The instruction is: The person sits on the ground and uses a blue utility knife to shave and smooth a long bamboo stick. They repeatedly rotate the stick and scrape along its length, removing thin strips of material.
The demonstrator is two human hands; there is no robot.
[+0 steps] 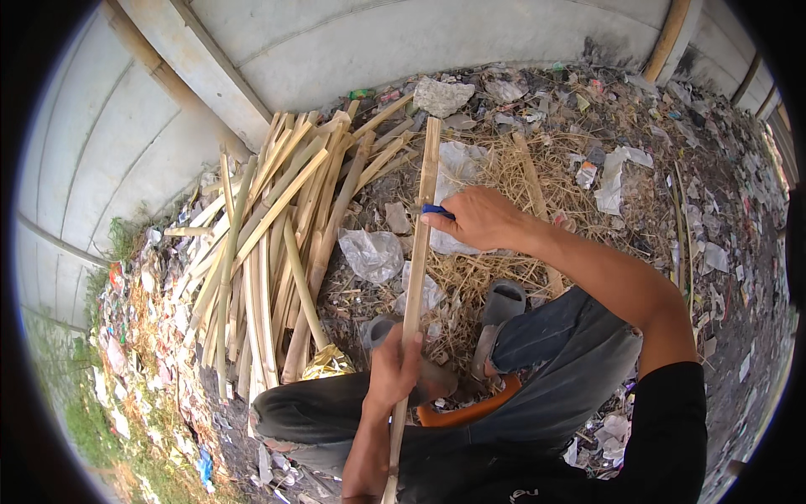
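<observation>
A long, split bamboo strip stands up in front of me, running from my lap toward the wall. My left hand is closed around its lower part, near my knee. Higher up, my right hand is closed on a small blue tool, which lies across the strip and touches it. The tool's working edge is hidden, so I cannot tell its exact kind.
Many split bamboo strips lie heaped at the left, by a pale panel wall. Straw-like shavings, plastic bags and litter cover the ground. A stone lies near the wall; something orange shows beneath my legs.
</observation>
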